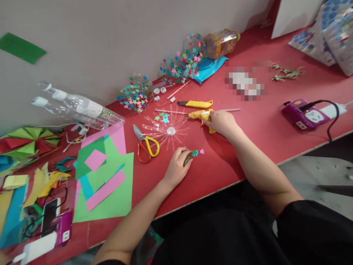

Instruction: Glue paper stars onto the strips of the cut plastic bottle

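Observation:
My right hand [222, 123] is closed on the handle of a yellow glue gun [199, 114], which lies on its side with its nozzle to the left. Close to the table's front edge, my left hand [178, 165] curls its fingers around dark green paper stars [188, 158], mostly hidden by the fingers. Just right of those fingertips lie a teal star [195, 153] and a pink star [202, 151]. Between my hands and the wall, a clear plastic bottle piece cut into splayed strips [171, 131] rests on the table, with blue stars [165, 118] by its upper strips.
Scissors [145, 143] and a yellow utility knife [198, 104] lie nearby. Star-covered balls [135, 92] stand against the wall. To the left are coloured paper sheets [124, 191] and plastic bottles [88, 106]. A purple power adapter [306, 114] sits at right.

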Motion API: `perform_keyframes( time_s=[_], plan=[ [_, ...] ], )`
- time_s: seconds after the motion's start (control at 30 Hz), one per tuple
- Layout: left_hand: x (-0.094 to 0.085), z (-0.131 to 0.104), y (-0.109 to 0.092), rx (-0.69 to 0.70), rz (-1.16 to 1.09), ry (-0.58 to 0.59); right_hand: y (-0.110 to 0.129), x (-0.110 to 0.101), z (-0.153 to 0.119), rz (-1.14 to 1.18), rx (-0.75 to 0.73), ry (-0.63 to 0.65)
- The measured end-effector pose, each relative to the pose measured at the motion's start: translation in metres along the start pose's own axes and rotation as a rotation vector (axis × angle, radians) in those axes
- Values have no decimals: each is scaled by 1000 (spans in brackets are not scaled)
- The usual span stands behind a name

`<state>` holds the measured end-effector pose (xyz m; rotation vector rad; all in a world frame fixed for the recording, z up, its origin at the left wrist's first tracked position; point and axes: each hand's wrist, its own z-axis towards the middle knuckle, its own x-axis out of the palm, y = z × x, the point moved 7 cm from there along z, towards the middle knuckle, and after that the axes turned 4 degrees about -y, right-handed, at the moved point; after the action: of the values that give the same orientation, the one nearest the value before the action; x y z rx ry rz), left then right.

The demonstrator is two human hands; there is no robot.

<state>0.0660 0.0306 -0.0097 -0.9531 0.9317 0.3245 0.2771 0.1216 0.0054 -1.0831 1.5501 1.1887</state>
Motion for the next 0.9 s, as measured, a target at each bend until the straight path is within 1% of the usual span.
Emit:
perform_keyframes(
  time_s=[0.13,0.33,0.5,0.6,0.67,0.77,0.9],
  plan=[
    [4,12,-5,13,-75,-26,-1,0,1,10,3,-9],
    [5,20,-17,103,100,-82,0,0,1,11,-6,-23],
    [15,26,-29,183,244,-32,0,-1,0,8,11,-22],
    [17,29,-32,198,303,11,0,-1,-1,19,19,-31],
    [16,31,-32,174,306,29,-1,0,0,39,28,-31],
    [14,33,-29,87,237,37,-2,1,1,67,32,-22],
    [7,35,-21,-79,4,16,-3,2,3,87,31,-16]
  ],
)
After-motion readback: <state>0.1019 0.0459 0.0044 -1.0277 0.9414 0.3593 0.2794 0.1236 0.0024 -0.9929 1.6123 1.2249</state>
